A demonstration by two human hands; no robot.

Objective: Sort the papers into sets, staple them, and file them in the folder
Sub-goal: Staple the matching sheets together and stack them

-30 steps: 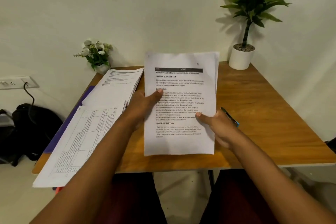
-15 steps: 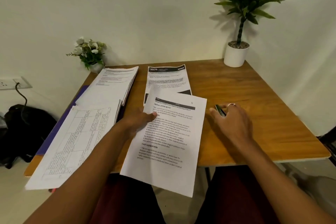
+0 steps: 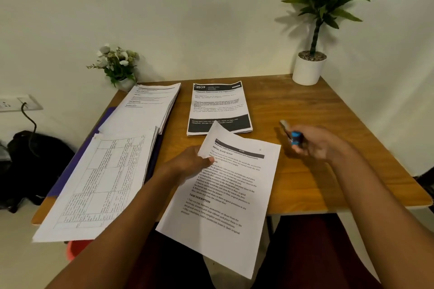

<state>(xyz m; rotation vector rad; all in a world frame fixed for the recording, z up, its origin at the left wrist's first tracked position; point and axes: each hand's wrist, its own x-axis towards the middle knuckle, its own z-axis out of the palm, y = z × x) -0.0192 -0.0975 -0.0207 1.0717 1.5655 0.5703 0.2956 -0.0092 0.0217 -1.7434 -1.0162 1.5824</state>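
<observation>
A printed paper set (image 3: 225, 195) lies tilted over the table's front edge. My left hand (image 3: 190, 162) pinches its raised top left corner. My right hand (image 3: 319, 143) holds a small blue and black stapler (image 3: 293, 136) just above the table, to the right of the set. Another printed set with a black band (image 3: 218, 108) lies flat behind. On the left are a table-grid stack (image 3: 103, 183) and a thicker stack (image 3: 145, 110), both resting on a purple folder (image 3: 72, 162).
The wooden table (image 3: 317, 183) stands in a wall corner. A white pot with a tall plant (image 3: 307, 70) is at the back right, a small flower pot (image 3: 119, 65) at the back left. A black bag (image 3: 35, 166) sits on the floor left.
The paper set came down from upright in both hands onto the table. My right hand let go of it and picked up the stapler. My left hand now lifts the set's corner.
</observation>
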